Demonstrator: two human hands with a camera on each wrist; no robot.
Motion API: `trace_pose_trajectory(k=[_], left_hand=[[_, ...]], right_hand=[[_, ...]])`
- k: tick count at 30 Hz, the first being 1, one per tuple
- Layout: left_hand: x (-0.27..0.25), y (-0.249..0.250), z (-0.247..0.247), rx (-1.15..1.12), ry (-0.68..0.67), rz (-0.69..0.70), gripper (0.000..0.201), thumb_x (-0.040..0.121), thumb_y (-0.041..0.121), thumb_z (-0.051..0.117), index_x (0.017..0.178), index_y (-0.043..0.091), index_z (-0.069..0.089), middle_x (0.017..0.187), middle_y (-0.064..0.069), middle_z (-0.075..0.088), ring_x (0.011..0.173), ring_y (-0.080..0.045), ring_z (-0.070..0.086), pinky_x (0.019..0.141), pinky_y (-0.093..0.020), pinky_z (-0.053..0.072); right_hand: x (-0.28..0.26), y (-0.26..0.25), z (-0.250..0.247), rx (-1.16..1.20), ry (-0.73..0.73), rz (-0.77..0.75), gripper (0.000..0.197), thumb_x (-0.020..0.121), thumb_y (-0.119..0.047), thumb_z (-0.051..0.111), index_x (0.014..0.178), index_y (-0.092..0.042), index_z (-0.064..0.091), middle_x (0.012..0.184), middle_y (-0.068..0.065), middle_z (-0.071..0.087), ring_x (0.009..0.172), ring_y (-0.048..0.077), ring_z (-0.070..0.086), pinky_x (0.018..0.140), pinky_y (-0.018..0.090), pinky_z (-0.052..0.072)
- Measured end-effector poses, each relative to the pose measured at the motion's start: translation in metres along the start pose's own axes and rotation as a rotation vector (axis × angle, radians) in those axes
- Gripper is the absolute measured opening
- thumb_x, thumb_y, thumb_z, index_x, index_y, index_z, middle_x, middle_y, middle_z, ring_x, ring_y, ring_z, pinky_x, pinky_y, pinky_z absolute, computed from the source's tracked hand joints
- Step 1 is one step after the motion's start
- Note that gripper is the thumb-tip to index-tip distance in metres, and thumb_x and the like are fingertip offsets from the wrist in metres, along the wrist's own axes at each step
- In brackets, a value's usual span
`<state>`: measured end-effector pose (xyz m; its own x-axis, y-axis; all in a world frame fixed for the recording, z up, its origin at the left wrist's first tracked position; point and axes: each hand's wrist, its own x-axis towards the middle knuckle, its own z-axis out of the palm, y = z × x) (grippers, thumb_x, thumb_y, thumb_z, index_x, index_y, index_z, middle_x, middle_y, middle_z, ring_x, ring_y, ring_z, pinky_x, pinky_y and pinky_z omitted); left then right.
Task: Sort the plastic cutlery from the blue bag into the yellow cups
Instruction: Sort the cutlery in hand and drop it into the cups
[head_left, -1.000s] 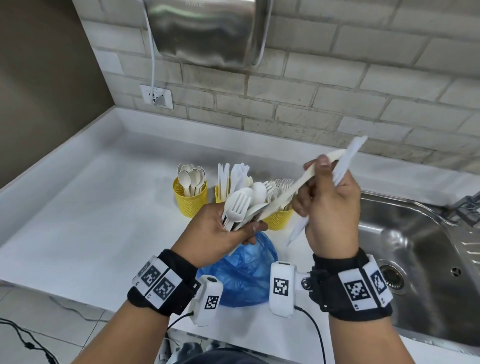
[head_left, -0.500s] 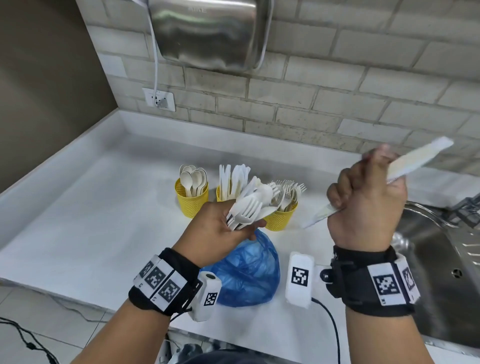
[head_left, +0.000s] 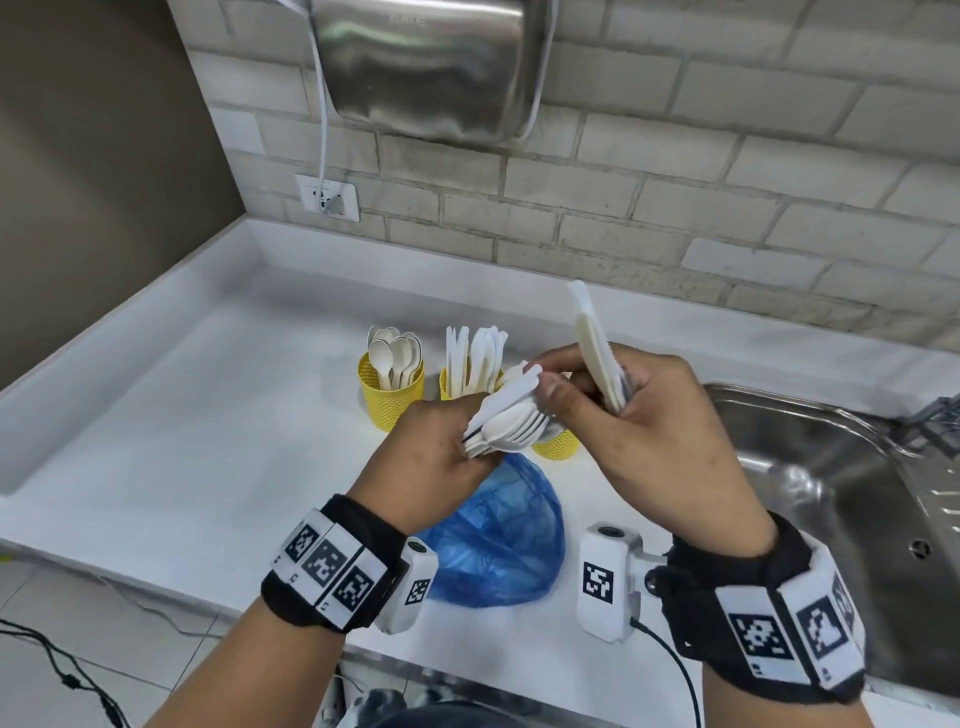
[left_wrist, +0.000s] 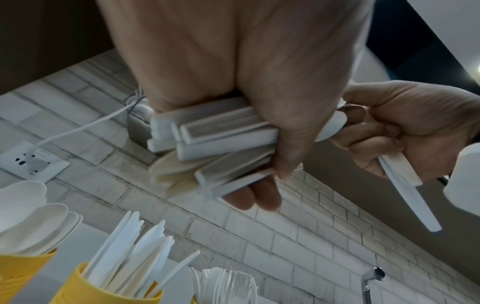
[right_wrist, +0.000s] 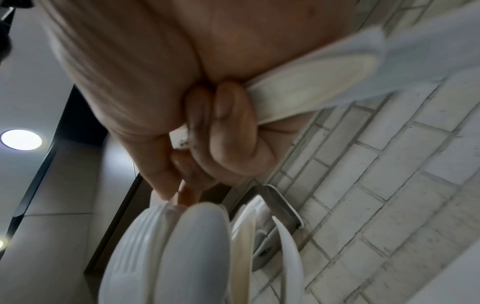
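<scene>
White counter (head_left: 156, 415) runs under both hands, with the near edge at the bottom and a low raised rim on the left side. Closest on it lies the crumpled blue bag (head_left: 498, 540). Just above the bag, the left hand (head_left: 431, 457) is closed tight around a bunch of white forks and spoons (head_left: 511, 421); their flat handles stick out in the left wrist view (left_wrist: 213, 133). The right hand (head_left: 660, 436) touches that bunch with its thumb and finger, and its other fingers are curled round two knives (head_left: 595, 348) that point up. Behind the hands stand three yellow cups: the spoon cup (head_left: 390, 389), the knife cup (head_left: 457, 382) and a third cup (head_left: 556, 447) mostly hidden. To the right is a metal sink (head_left: 852, 478). Farther back is a brick wall (head_left: 675, 182) with a wall socket (head_left: 326, 197) and a shiny metal hand dryer (head_left: 426, 62).
</scene>
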<state>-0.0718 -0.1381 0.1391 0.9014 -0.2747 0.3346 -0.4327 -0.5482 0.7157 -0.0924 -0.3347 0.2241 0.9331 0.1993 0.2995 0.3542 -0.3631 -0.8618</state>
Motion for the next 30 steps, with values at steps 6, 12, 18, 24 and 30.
trace_pose_trajectory(k=[6, 12, 18, 24, 30], left_hand=[[0.002, -0.005, 0.002, 0.174, 0.091, -0.009, 0.015, 0.084, 0.014, 0.067, 0.096, 0.022, 0.063, 0.079, 0.004, 0.066, 0.072, -0.02, 0.062, 0.063, -0.04, 0.052], [0.001, 0.002, 0.0, 0.257, 0.133, -0.029, 0.025, 0.081, 0.01, 0.069, 0.105, 0.016, 0.066, 0.082, -0.001, 0.069, 0.071, -0.025, 0.062, 0.061, -0.039, 0.053], [0.002, 0.006, 0.002, 0.264, 0.137, -0.027, 0.022, 0.082, 0.01, 0.071, 0.102, 0.014, 0.065, 0.08, -0.003, 0.069, 0.07, -0.026, 0.062, 0.058, -0.034, 0.05], [0.003, 0.005, 0.003, 0.261, 0.118, -0.036, 0.017, 0.083, 0.009, 0.069, 0.098, 0.015, 0.064, 0.078, -0.001, 0.066, 0.066, -0.022, 0.057, 0.057, -0.031, 0.047], [0.003, -0.002, 0.006, 0.233, 0.059, -0.029, 0.015, 0.084, 0.013, 0.067, 0.098, 0.018, 0.063, 0.077, 0.002, 0.065, 0.067, -0.021, 0.059, 0.059, -0.033, 0.049]], right_hand=[[-0.002, 0.0, 0.008, -0.077, 0.075, -0.038, 0.009, 0.094, -0.018, 0.071, 0.089, -0.019, 0.079, 0.082, 0.0, 0.074, 0.078, 0.015, 0.07, 0.074, 0.037, 0.055], [0.0, 0.003, 0.016, -0.136, 0.157, -0.114, 0.011, 0.093, -0.011, 0.07, 0.084, -0.015, 0.076, 0.081, 0.003, 0.068, 0.076, 0.016, 0.065, 0.071, 0.035, 0.051], [0.001, 0.005, 0.03, -0.163, 0.329, -0.141, 0.009, 0.098, -0.014, 0.064, 0.092, -0.017, 0.069, 0.079, -0.009, 0.064, 0.073, 0.01, 0.061, 0.068, 0.025, 0.049], [0.001, 0.004, 0.025, -0.16, 0.261, -0.223, 0.02, 0.09, -0.001, 0.068, 0.101, -0.017, 0.064, 0.085, -0.013, 0.066, 0.076, 0.008, 0.063, 0.071, 0.018, 0.047], [0.005, 0.01, 0.013, -0.156, 0.11, -0.29, 0.031, 0.081, 0.011, 0.067, 0.089, -0.017, 0.079, 0.088, -0.003, 0.069, 0.078, 0.009, 0.068, 0.072, 0.015, 0.048]])
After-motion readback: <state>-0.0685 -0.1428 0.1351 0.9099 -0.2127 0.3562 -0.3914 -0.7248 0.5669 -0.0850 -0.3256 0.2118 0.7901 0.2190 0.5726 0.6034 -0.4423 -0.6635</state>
